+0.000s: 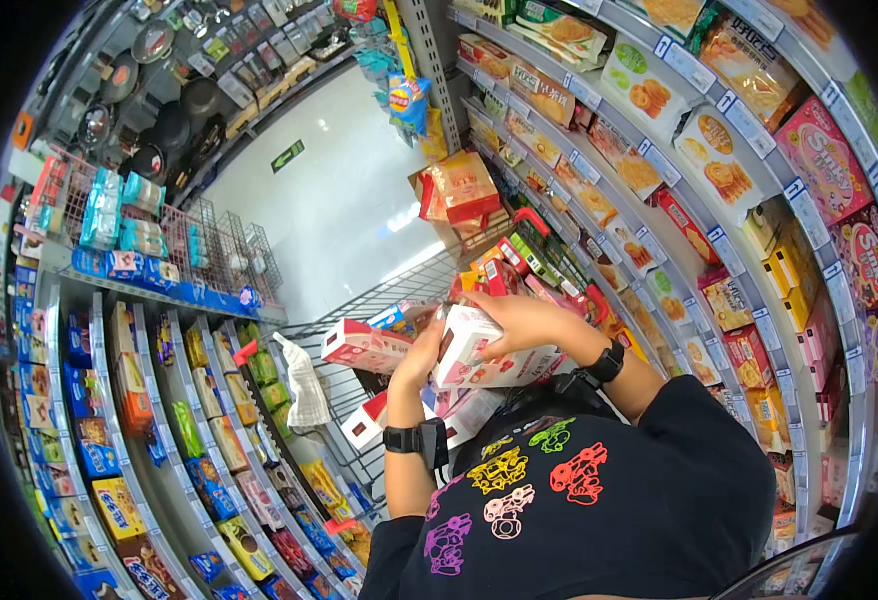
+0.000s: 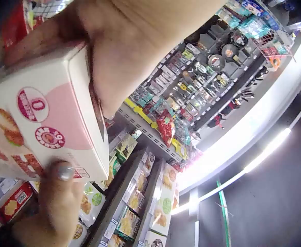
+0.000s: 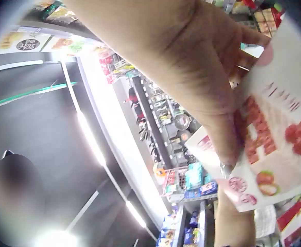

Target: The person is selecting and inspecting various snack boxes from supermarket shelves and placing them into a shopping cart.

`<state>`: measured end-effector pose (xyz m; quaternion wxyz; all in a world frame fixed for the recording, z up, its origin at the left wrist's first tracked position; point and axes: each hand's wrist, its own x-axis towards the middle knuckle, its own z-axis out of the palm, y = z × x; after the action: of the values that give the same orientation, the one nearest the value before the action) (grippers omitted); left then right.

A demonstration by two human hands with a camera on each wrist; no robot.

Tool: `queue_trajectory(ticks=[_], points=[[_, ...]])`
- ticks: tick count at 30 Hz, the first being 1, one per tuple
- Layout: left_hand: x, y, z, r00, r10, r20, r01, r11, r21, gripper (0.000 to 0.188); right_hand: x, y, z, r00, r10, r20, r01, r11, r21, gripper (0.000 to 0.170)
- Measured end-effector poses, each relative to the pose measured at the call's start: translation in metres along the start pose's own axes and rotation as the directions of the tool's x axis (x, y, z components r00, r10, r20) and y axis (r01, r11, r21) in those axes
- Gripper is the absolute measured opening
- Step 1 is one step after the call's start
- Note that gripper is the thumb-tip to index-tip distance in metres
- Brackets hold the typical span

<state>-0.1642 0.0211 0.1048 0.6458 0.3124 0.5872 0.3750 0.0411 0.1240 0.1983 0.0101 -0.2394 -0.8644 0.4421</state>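
A white and pink box (image 1: 474, 345) with fruit pictures is held between both hands above a wire cart (image 1: 344, 385). The left hand (image 1: 417, 355) grips its left end; in the left wrist view that hand (image 2: 124, 56) lies along one side of the box (image 2: 52, 118). The right hand (image 1: 519, 325) holds the top and near side, and in the right wrist view its thumb presses the printed face of the box (image 3: 279, 139), with the right hand (image 3: 207, 77) curled over the edge. Other boxes, one red and white (image 1: 364, 345), lie in the cart around the hands.
Snack shelves (image 1: 649, 150) rise close on the right, and more shelves (image 1: 179, 440) stand at the left. A white cloth (image 1: 302, 385) hangs at the cart's side. Red packages (image 1: 462, 188) sit at its far end. Pans (image 1: 171, 127) hang beyond the pale floor (image 1: 329, 200).
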Motion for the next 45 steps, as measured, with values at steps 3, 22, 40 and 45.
queue_trajectory(ticks=[3, 22, 40, 45], points=[[0.012, 0.000, -0.004, 0.999, 0.005, -0.040, -0.011, 0.990, -0.140, 0.054, -0.004, 0.032, 0.009, 0.998, 0.029, 0.054, -0.031, 0.999, 0.035, 0.092], [0.069, -0.042, 0.119, 0.929, -0.130, 0.346, 0.211, 0.955, -0.208, 0.060, -0.061, 0.127, 0.008, 0.644, 0.669, -0.371, -0.492, 0.733, 0.469, 0.060], [0.033, -0.078, 0.089, 0.999, -0.022, -0.030, 0.016, 0.982, -0.187, 0.036, -0.014, 0.116, 0.030, 0.752, 0.111, -0.650, -0.295, 0.938, -0.182, 0.057], [-0.012, -0.078, 0.068, 0.972, 0.007, -0.234, -0.088, 0.938, -0.336, 0.026, -0.009, 0.059, 0.059, 0.694, -0.025, -0.720, -0.169, 0.966, -0.197, 0.045]])
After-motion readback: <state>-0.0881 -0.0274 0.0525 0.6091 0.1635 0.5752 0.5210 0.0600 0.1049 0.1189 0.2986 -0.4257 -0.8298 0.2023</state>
